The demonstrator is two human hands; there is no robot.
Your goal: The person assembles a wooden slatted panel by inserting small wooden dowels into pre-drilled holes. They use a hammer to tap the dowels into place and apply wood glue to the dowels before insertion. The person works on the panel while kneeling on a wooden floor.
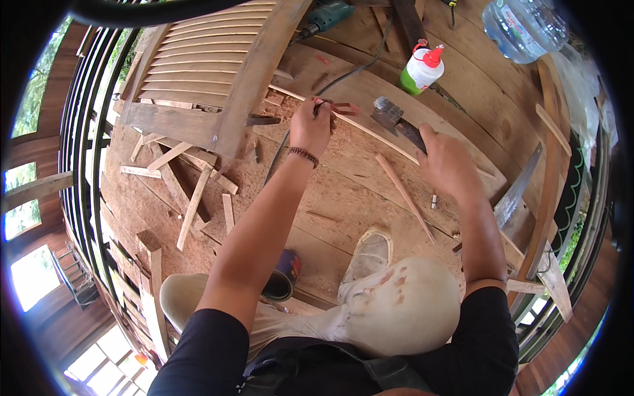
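My right hand (449, 162) is closed round the dark handle of a short tool with a broad metal head (388, 107), like a hammer or hatchet; its exact kind is unclear. Left of it, my left hand (312, 125) pinches a small reddish wood piece (345, 109) near a long thin wood strip (370, 131). Something small and dark shows between those fingers, too small to name. Both hands are above a wide plank (462, 148) lying on the wooden floor. The tool head is apart from my left hand.
A louvred wooden panel (254, 66) lies at the far left, beside a green power drill (330, 16). A glue bottle (422, 69), water jug (525, 30) and handsaw (518, 188) are around the plank. Offcuts (195, 204) and a can (282, 276) lie nearer me.
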